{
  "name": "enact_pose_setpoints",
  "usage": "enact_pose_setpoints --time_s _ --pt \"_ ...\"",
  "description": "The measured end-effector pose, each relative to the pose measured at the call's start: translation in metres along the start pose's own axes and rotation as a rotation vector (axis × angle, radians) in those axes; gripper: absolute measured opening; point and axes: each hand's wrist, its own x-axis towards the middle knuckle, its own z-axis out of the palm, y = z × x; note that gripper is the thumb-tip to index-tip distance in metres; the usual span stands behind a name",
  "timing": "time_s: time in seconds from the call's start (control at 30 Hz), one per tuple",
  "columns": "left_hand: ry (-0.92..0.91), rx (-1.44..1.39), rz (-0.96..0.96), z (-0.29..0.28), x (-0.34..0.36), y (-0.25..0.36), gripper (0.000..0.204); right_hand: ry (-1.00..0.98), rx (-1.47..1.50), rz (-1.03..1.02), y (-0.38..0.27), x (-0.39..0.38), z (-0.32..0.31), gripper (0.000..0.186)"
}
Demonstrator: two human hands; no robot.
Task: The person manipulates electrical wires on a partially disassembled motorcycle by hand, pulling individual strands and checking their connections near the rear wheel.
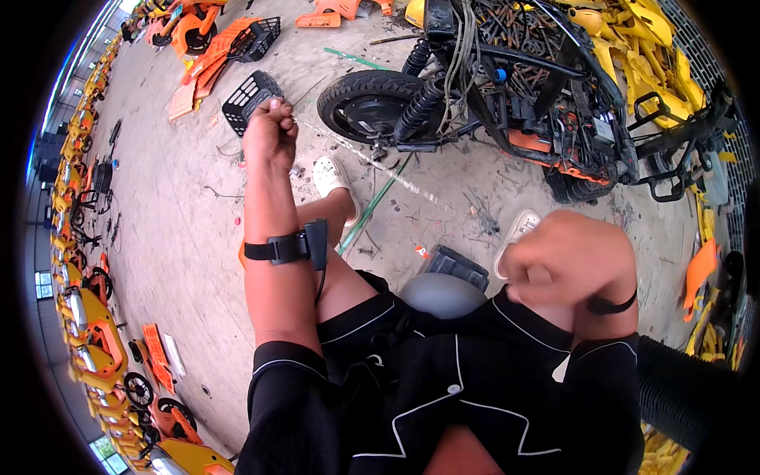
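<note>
My left hand [271,133] is raised at the left of the middle, its fingers closed in a pinch or fist. What it holds, if anything, I cannot make out. Just beyond it a black plastic basket [252,96] lies on the floor. A pale, see-through strip [372,162] runs from beside this hand toward the lower right; whether the hand grips it is unclear. My right hand [570,257] hovers over my right knee, curled and smeared by motion. Ahead stands a stripped scooter frame [554,138] with a black wheel [368,107], springs and loose cables [467,59].
Yellow body panels [645,55] are heaped at the far right. Orange panels [214,59] and another black basket [257,38] lie at the far left. A grey rounded seat [443,296] and black box [453,265] sit between my legs. Scooters [99,340] line the left.
</note>
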Motion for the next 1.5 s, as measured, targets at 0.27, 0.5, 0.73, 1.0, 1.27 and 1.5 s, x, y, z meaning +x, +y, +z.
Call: enact_pose_setpoints --time_s 0.27,0.5,0.73,1.0,1.27,1.5 --pt "0.024 0.012 0.013 0.017 -0.013 0.005 0.007 1.033 -0.437 0.431 0.050 0.024 0.010 0.037" --pt "0.025 0.001 -0.052 0.026 -0.010 -0.008 0.009 1.315 0.435 -0.635 0.036 0.035 -0.002 0.039" --pt "0.014 -0.040 -0.078 0.020 -0.005 -0.006 0.012 0.108 0.738 -0.997 0.023 0.005 -0.006 0.014" --pt "0.018 -0.032 0.033 0.006 -0.012 0.010 0.011 0.387 -0.269 0.409 0.022 0.010 0.006 0.018" --pt "-0.050 0.021 -0.053 0.024 -0.021 -0.002 0.010 1.399 -0.023 -0.129 0.053 0.037 0.002 0.038" --pt "-0.040 0.019 -0.131 0.024 -0.011 -0.004 0.009 0.488 0.849 -0.933 0.007 0.001 0.001 0.017"
